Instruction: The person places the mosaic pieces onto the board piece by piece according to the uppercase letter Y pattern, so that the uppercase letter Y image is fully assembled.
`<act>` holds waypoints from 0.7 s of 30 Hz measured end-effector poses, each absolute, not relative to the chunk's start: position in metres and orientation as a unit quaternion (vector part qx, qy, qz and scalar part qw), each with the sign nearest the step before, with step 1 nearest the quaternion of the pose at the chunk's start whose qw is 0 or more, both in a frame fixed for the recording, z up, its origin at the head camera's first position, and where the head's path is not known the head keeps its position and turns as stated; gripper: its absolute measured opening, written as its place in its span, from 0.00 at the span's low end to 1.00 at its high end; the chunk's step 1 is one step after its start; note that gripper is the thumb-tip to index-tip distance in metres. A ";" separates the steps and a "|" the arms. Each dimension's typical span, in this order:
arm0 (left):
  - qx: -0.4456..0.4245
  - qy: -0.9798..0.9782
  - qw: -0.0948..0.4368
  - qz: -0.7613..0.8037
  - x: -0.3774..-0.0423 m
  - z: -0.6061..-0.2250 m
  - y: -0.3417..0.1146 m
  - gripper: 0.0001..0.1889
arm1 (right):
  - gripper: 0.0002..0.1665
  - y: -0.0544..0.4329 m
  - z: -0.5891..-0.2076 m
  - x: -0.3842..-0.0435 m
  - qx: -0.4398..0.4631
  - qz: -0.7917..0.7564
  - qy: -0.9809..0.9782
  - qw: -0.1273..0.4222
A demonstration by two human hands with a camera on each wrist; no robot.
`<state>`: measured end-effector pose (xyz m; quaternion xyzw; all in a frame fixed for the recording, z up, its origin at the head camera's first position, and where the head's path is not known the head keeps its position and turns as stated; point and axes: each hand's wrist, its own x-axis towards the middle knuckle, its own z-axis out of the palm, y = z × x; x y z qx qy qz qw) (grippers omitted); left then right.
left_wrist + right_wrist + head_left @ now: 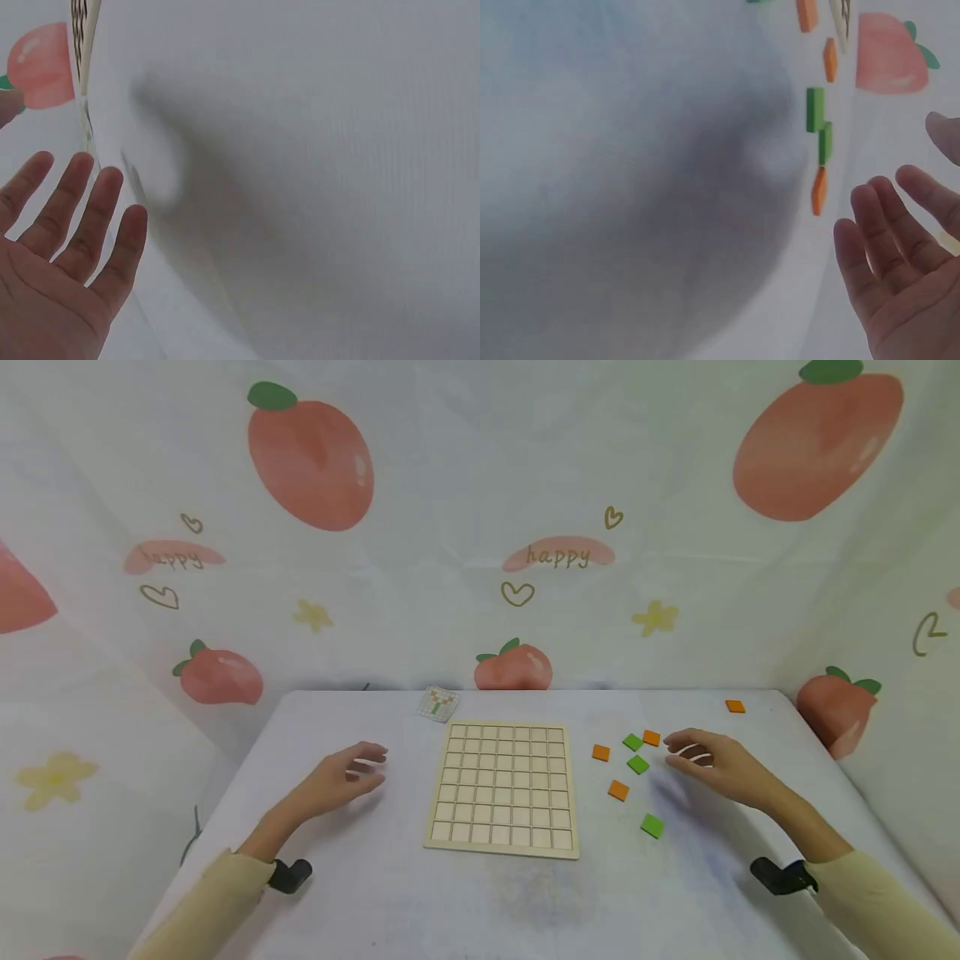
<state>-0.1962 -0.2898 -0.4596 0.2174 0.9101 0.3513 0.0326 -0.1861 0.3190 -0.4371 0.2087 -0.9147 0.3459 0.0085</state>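
Observation:
A pale wooden grid board [502, 789] with rows of square cells lies mid-table in the head view, no tiles in its cells. To its left my left hand [347, 777] hovers over the cloth, holding nothing; the left wrist view shows its fingers [88, 225] spread loosely. On the other side, my right hand [720, 766] hangs above the table just right of the scattered tiles, its fingers relaxed. Near it lie an orange tile [651, 737], a green tile [638, 764] and several more in those colours. The right wrist view shows a green tile [815, 110] beyond the fingers.
A small card [438, 703] printed with a coloured grid pattern lies behind the board's left corner. One orange tile [736, 706] sits apart near the far right table edge. Behind the white table [420, 910] hangs a fruit-print curtain [435, 527].

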 end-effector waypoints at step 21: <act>0.232 0.880 0.106 0.400 -0.191 -0.466 -0.250 0.31 | 0.25 0.302 -0.468 -0.151 0.235 0.451 -0.856 -0.089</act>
